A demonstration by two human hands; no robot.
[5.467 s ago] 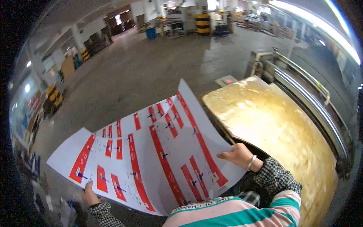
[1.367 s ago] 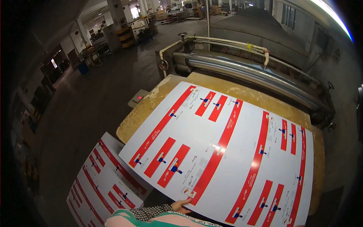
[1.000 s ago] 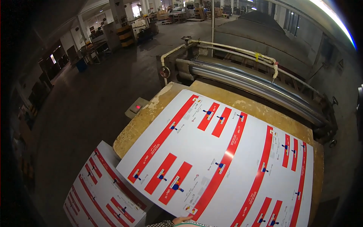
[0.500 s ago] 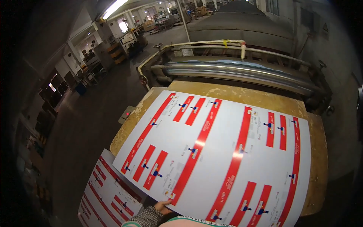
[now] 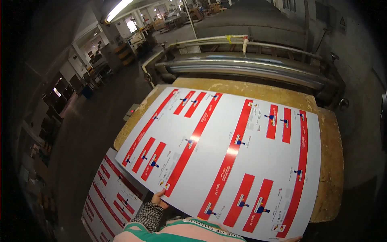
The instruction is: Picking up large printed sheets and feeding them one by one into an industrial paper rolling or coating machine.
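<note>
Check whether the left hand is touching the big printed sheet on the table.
Touching. The head view shows the left hand with its fingers against the near edge of the printed sheet.

Steel rollers (image 5: pixel 242 66), stacked printed sheets (image 5: pixel 111 193), shelving (image 5: pixel 121 54), ceiling light (image 5: pixel 119 9)

The big printed sheet (image 5: pixel 225 157) looks like glossy coated paper or card, catching a shine along its red stripes. Under it the worktable (image 5: pixel 330 161) top is worn, blotchy yellow-brown wood or board, matt and rough at its far edge. Behind sits a smooth shiny metal roller (image 5: pixel 242 66). The checked sleeve (image 5: pixel 150 215) is soft cloth.
</note>
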